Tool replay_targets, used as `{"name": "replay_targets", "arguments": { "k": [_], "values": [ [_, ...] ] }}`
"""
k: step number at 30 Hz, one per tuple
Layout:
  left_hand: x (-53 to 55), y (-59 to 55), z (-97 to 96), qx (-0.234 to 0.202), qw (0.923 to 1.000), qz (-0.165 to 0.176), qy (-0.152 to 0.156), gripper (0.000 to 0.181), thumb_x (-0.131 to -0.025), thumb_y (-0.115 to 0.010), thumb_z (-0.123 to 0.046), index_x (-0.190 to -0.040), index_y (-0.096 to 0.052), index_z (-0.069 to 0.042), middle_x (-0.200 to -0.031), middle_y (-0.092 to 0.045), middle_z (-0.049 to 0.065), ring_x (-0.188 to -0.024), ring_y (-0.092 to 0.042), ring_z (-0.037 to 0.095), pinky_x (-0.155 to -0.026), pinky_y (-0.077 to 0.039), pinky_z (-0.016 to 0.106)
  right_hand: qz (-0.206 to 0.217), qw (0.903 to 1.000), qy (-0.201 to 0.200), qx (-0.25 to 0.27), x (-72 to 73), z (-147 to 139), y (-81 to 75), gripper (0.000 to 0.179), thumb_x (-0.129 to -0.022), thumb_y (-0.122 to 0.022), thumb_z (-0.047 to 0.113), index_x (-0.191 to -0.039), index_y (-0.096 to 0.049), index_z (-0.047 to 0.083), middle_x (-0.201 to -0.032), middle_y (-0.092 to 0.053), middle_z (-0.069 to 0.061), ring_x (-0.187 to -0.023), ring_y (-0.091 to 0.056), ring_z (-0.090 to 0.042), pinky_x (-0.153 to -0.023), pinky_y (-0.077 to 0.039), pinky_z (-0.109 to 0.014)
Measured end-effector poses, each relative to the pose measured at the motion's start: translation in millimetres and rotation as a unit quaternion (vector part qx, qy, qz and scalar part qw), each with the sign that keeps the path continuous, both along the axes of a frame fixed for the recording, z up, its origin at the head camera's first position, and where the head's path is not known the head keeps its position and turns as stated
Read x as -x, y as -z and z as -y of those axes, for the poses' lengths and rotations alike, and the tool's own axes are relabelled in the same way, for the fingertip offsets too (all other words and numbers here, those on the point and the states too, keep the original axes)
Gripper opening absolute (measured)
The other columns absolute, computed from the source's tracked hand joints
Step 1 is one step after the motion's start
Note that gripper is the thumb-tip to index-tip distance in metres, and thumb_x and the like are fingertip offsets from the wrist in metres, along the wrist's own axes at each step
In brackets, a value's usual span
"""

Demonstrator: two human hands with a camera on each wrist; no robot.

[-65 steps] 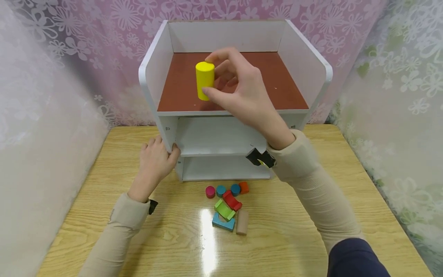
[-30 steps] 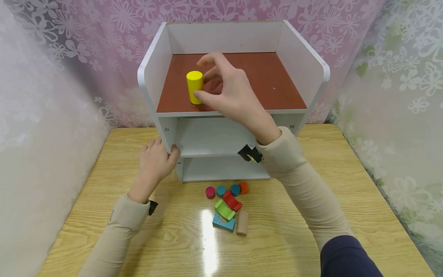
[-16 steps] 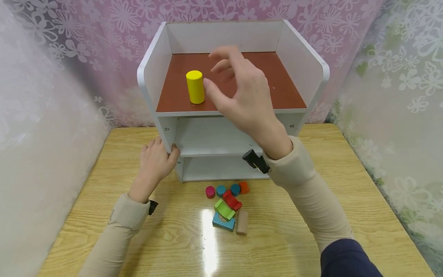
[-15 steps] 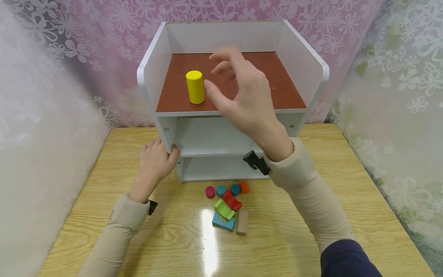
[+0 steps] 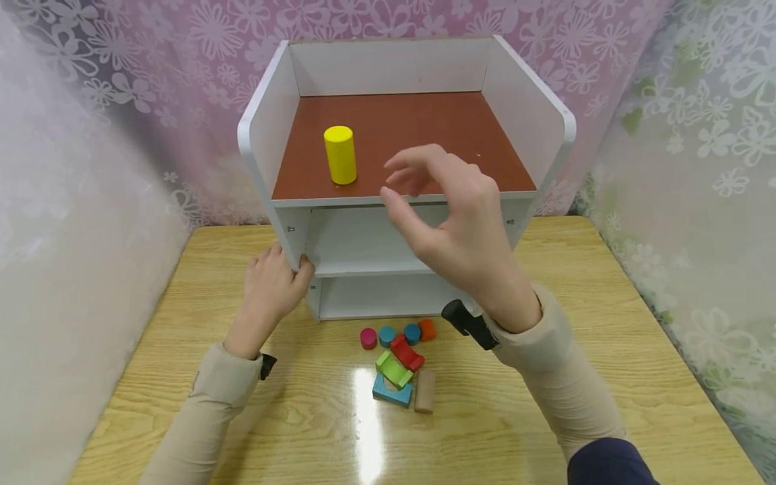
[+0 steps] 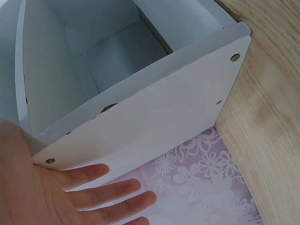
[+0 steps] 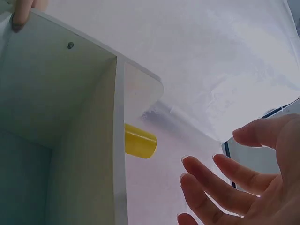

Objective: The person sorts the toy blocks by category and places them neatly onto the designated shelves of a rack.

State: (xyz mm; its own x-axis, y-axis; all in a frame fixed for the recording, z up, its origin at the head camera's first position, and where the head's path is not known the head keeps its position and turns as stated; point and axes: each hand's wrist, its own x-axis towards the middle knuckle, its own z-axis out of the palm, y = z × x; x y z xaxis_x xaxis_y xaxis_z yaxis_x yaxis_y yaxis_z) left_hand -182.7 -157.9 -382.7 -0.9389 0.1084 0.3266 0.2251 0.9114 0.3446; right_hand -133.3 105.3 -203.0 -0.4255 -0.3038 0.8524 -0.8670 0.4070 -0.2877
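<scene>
A yellow cylinder block (image 5: 341, 155) stands upright on the brown top of a small white shelf unit (image 5: 388, 273), towards its front left. My right hand (image 5: 461, 222) is in front of the top's front edge, right of the cylinder, with spread, bent fingers and nothing between them. In the right wrist view a gap separates the fingertips from the yellow cylinder (image 7: 140, 141). My left hand (image 5: 271, 286) holds the unit's left side panel, its thumb over the front edge. The left wrist view shows that hand's fingers (image 6: 110, 194) stretched along the panel's outer face.
Before the unit on the wooden table (image 5: 515, 417) lie several blocks: a pink disc (image 5: 368, 338), blue discs, an orange block (image 5: 427, 329), red and green arches (image 5: 394, 368), a blue block (image 5: 391, 391) and a plain wood block (image 5: 425, 391). Flowered curtains (image 5: 388, 17) surround the table.
My right hand moved the yellow cylinder left and down onto the brown top, let go of it, then drew back to the right and towards me. My left hand stayed in place.
</scene>
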Motion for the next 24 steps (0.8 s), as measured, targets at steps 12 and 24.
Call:
{"name": "replay_targets", "arguments": {
  "k": [12, 24],
  "values": [
    [0.1, 1.7, 0.6, -0.005, 1.0000, -0.007, 0.004, 0.042, -0.093, -0.033, -0.036, -0.115, -0.055, -0.007, -0.093, -0.057, 0.010, -0.079, -0.052, 0.031, -0.067, -0.039, 0.046, 0.079, 0.9967, -0.016, -0.011, -14.9, -15.2, 36.7, 0.015, -0.085, -0.063, 0.014, -0.098, -0.065, 0.008, -0.090, -0.065, 0.003, -0.077, -0.056, -0.012, -0.074, -0.039, -0.031],
    [1.6, 2.7, 0.0, -0.004, 1.0000, 0.002, -0.001, 0.047, -0.094, -0.031, -0.037, -0.119, -0.054, -0.006, -0.099, -0.057, 0.013, -0.086, -0.053, 0.033, -0.071, -0.038, 0.048, 0.162, 0.9853, -0.033, -0.042, -21.4, -23.7, 89.3, 0.012, -0.087, -0.063, 0.018, -0.098, -0.066, 0.014, -0.090, -0.064, 0.009, -0.079, -0.055, -0.007, -0.075, -0.038, -0.031]
  ]
}}
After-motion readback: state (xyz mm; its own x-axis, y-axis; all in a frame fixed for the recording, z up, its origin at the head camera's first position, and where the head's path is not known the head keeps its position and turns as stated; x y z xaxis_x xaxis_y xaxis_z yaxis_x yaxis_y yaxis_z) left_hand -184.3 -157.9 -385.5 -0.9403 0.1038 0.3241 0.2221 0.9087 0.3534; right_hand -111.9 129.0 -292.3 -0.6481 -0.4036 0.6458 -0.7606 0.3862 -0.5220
